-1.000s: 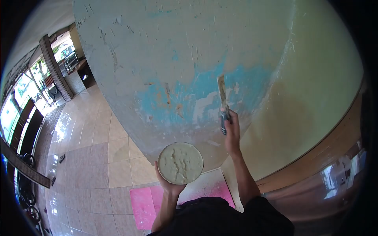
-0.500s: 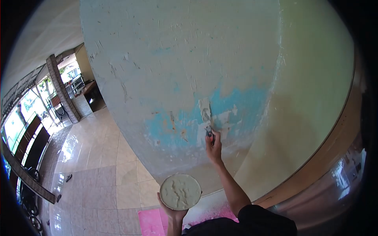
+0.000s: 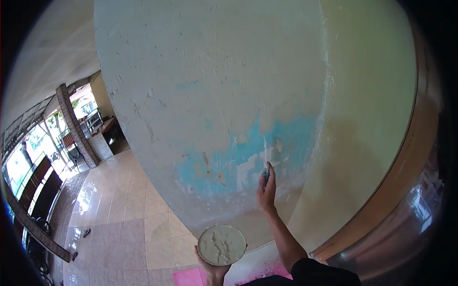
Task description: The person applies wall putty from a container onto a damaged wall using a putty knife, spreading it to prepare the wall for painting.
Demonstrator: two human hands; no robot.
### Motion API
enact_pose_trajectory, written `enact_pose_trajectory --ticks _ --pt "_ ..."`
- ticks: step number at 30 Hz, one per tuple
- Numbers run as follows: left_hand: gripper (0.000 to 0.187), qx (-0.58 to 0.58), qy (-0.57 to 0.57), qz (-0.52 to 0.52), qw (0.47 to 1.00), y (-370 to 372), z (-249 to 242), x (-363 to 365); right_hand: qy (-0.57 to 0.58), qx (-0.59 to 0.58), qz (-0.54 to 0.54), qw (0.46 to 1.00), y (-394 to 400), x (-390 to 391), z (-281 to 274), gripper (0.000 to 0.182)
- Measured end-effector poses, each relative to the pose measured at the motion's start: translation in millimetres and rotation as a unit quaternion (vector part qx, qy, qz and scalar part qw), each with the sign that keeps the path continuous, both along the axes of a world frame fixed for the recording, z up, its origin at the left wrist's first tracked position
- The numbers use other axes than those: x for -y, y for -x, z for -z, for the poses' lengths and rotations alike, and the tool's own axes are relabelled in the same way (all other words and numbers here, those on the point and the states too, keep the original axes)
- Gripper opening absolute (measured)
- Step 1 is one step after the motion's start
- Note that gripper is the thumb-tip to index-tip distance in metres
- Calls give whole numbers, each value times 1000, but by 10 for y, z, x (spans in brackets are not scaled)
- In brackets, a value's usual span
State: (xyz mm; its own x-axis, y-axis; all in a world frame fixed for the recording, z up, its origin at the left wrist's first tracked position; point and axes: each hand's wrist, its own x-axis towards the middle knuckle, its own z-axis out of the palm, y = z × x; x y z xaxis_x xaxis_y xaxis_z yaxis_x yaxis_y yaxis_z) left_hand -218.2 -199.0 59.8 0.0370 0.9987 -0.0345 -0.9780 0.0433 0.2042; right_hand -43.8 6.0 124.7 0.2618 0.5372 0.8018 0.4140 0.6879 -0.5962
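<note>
My right hand (image 3: 267,193) is closed round the handle of a putty knife (image 3: 265,175). The blade points up and is turned edge-on to me, in front of a turquoise patch (image 3: 296,136) on the worn wall (image 3: 210,100). Fresh pale filler marks the patch close to the blade. Lower down, my left hand (image 3: 213,270) holds a round tub (image 3: 199,249) from beneath and from its left side. Grey-white putty (image 3: 222,244) with ridges and hollows across its top fills the tub.
A green wall section (image 3: 367,109) adjoins on the right, edged by a brown border (image 3: 381,205). Below me lies a pink and white sheet (image 3: 190,277). Tiled floor (image 3: 129,205) stretches left toward a pillar (image 3: 76,126), a counter (image 3: 107,131) and a dark gate (image 3: 40,183). Sandals (image 3: 86,232) lie there.
My right hand has shifted right and slightly down, and the putty knife has turned from flat-faced to edge-on. The camera view has tilted up a little; the left hand still holds the tub.
</note>
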Motion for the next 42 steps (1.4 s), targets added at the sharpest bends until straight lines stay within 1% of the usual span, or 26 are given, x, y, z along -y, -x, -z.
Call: enact_pose_trajectory --ticks 1,3,5,7,8,10,14,17,18,19,20,22,25,29,32,36,38,39,40,42 --pt "77 20 -3 -3 1000 2 46 -17 0 40 24 999 5 -9 -64 49" --pt "75 40 -11 -9 999 25 113 -26 8 41 24 999 30 -65 -92 50" --pt "76 79 8 -2 997 38 139 -24 19 42 22 999 68 -136 -75 50" --pt "76 62 2 -7 998 61 173 -53 -13 98 66 993 119 -227 -49 52" --pt "76 45 1 -10 999 68 181 -80 -16 97 66 993 137 -268 -5 52" --pt "76 43 3 -17 999 66 180 -107 63 117 45 990 162 -283 126 54" --pt "75 61 6 -16 998 66 135 -145 75 111 40 990 90 -180 393 56" --pt "74 55 9 -3 998 42 80 -141 51 113 50 991 16 -144 543 57" --pt "74 54 10 -3 998 36 68 -144 25 99 36 994 -1 -140 542 58" --pt "73 38 4 -7 999 17 52 -162 -4 86 22 996 -11 -128 467 59" --pt "72 23 -3 -12 1000 -1 40 -177 -5 86 22 996 -8 -127 382 59" --pt "72 28 -1 -6 1000 -23 27 -202 -56 94 16 994 26 -141 204 59" --pt "71 25 8 -7 1000 -21 60 -218 -37 103 15 994 58 -181 97 59" --pt "72 -3 -5 -23 1000 -27 9 -244 -69 138 38 987 108 -262 108 58" --pt "72 15 11 -19 1000 5 79 -268 -54 143 34 988 174 -254 102 57" --pt "72 1 1 -21 1000 11 71 -279 -32 137 40 989 240 -270 79 57" --pt "73 31 10 -20 999 14 99 -301 -22 144 41 989 245 -266 73 57" --pt "73 32 12 -20 999 4 109 -305 7 150 33 988 243 -237 95 56" --pt "73 17 14 -27 999 -11 86 -307 37 156 26 987 238 -196 140 55" --pt "73 4 18 -33 999 -25 40 -302 37 161 30 986 175 -131 414 57"
